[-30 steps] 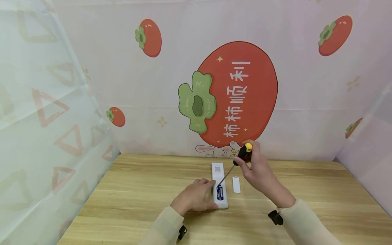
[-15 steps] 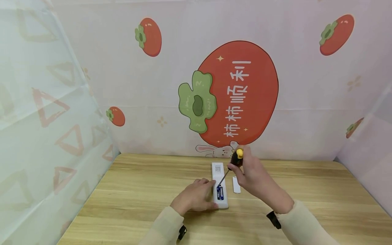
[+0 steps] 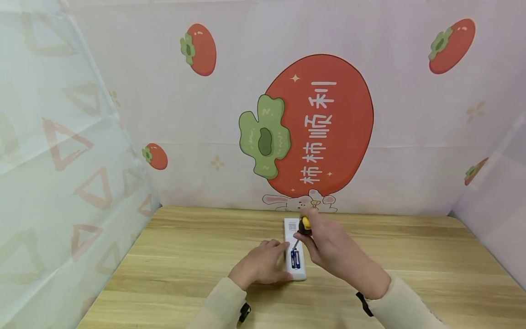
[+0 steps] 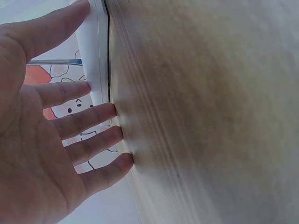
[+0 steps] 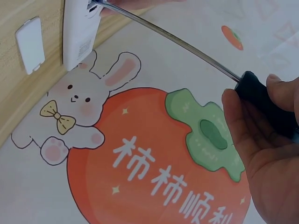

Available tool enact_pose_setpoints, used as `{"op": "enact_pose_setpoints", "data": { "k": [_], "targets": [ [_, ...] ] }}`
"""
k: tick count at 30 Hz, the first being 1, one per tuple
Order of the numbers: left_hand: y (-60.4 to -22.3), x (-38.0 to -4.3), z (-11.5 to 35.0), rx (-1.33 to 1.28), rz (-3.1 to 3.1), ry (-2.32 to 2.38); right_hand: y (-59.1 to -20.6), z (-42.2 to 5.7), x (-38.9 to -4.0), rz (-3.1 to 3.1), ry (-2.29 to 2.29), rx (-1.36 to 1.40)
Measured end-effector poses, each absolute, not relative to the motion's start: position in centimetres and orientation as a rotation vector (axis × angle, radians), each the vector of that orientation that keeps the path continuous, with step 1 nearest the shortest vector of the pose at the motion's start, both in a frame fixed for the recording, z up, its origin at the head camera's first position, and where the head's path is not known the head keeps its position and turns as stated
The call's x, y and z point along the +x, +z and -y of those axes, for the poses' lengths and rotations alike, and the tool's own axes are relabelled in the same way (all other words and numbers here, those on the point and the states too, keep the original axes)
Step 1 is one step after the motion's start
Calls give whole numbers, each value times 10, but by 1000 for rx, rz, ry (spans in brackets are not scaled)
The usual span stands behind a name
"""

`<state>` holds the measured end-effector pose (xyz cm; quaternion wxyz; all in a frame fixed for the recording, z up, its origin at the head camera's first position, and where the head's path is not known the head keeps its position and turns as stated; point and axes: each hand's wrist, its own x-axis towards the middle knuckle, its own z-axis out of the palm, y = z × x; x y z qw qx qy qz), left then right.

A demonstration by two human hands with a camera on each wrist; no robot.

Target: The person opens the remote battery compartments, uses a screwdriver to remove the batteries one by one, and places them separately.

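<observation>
A white remote control [image 3: 299, 276] lies face down on the wooden table, with its battery compartment uncovered. Two blue batteries [image 3: 295, 259] sit side by side in it. My left hand [image 3: 263, 265] rests along the remote's left edge, thumb near its close end; in the left wrist view its fingers are spread and fairly straight, two tips at the white side. My right hand [image 3: 328, 240] grips a black and yellow screwdriver [image 3: 304, 226] by the handle. Its metal shaft [image 5: 180, 44] slants down, the tip at the far end of the left battery.
The white battery cover [image 5: 31, 44] lies on the table right of the remote, hidden behind my right hand in the head view. Behind the wooden table [image 3: 185, 242] stands a printed backdrop [image 3: 230, 183] with persimmons and a rabbit; more cloth hangs at both sides.
My right hand has swung the screwdriver handle left and lower, toward the remote, while the tip stays at the batteries. The hand now covers the battery cover. My left hand has not moved.
</observation>
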<state>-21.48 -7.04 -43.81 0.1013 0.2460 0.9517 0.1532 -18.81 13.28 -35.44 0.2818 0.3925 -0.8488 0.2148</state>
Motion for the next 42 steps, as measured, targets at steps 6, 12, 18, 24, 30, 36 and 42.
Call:
{"op": "enact_pose_setpoints", "data": {
  "k": [6, 12, 18, 24, 30, 36, 42],
  "targets": [
    [-438, -215, 70, 726, -2808, 456, -350, -132, -191, 2326, 606, 1034],
    [-437, -214, 71, 731, -2815, 457, -344, -133, -201, 2368, 675, 1029],
    [-438, -215, 70, 735, -2815, 455, -337, -134, -217, 2392, 703, 1003],
    [-439, -216, 70, 761, -2828, 417, -330, -137, -235, 2478, 812, 979],
    [-439, -217, 68, 770, -2837, 389, -325, -137, -246, 2604, 886, 915],
    [-438, -217, 68, 777, -2842, 376, -319, -132, -245, 2674, 905, 922],
    [-438, -216, 69, 786, -2840, 379, -316, -125, -244, 2683, 839, 962]
  ]
}}
